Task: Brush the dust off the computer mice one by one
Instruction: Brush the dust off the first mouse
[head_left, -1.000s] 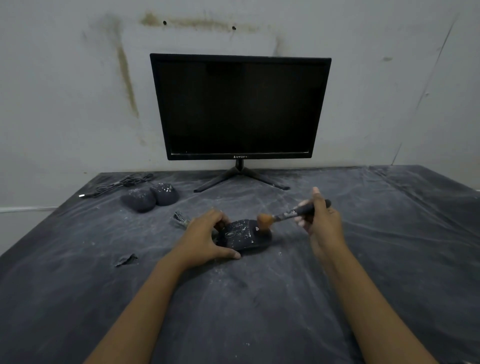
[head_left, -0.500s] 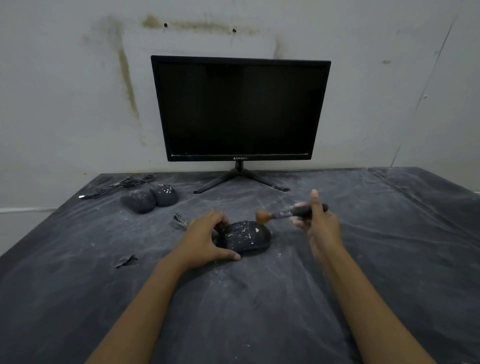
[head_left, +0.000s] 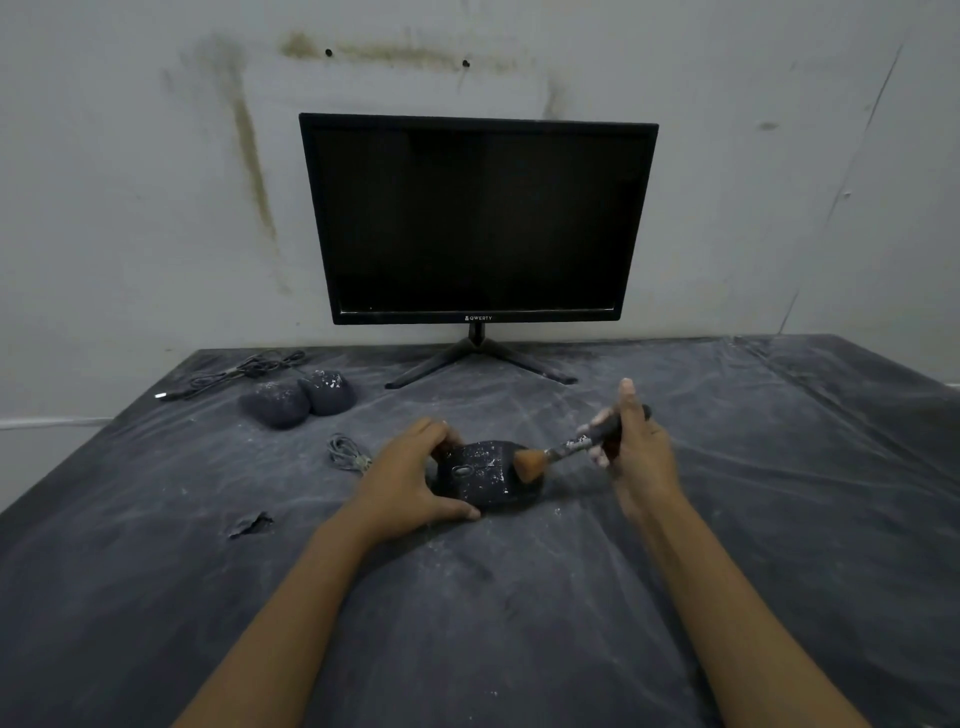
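Head view: left hand (head_left: 405, 483) fingers curl around black mouse (head_left: 483, 475); right hand (head_left: 636, 452) pinches brush (head_left: 566, 449), bristles touching mouse.

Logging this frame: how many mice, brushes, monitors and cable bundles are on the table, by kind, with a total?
Mice: 3 (held mouse, left rear mouse, right rear mouse)
Brushes: 1 (brush)
Monitors: 1 (monitor)
Cable bundles: 2 (black cable, grey cable)
Total: 7
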